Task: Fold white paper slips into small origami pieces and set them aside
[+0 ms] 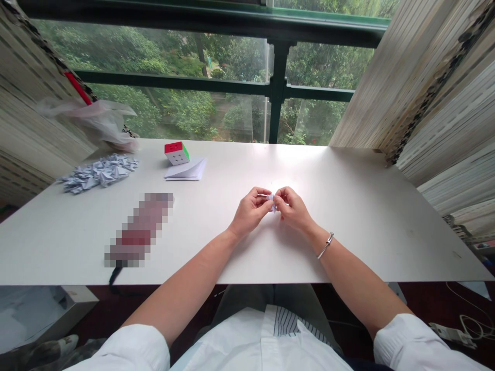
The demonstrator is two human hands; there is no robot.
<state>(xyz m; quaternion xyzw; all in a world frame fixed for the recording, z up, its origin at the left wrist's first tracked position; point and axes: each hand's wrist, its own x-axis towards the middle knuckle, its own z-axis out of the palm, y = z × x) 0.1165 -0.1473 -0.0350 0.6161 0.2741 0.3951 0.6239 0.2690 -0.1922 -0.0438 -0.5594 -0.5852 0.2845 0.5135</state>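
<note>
**Two Hands Pinch a Bit of Paper**

White cloth sleeves (135, 348) are closest, cut off at the bottom. Below the table's near edge, a white box (79, 304) on the left is cut off too. The smooth white table (367, 216) reaches far to the right, giving the right hand (293, 208) room to move. That hand and the left hand (248, 210) meet over the middle. Their fingertips pinch a small folded white paper piece (270, 197) and hide most of it, so its shape is hard to tell. A silver bracelet (328, 245) circles the right wrist.

To the left, blurry squares cover a long reddish thing (139, 232). Farther back is a folded white sheet (189, 171); I cannot tell if the red, white and green puzzle cube (177, 154) sits on it or behind it. Near the left edge is a heap of spiky pale paper (100, 173), then a see-through plastic bag (102, 121). Past the far edge, pale striped curtains (371, 87) flank a dark green window frame (279, 93), with leafy trees (185, 105) outside.
</note>
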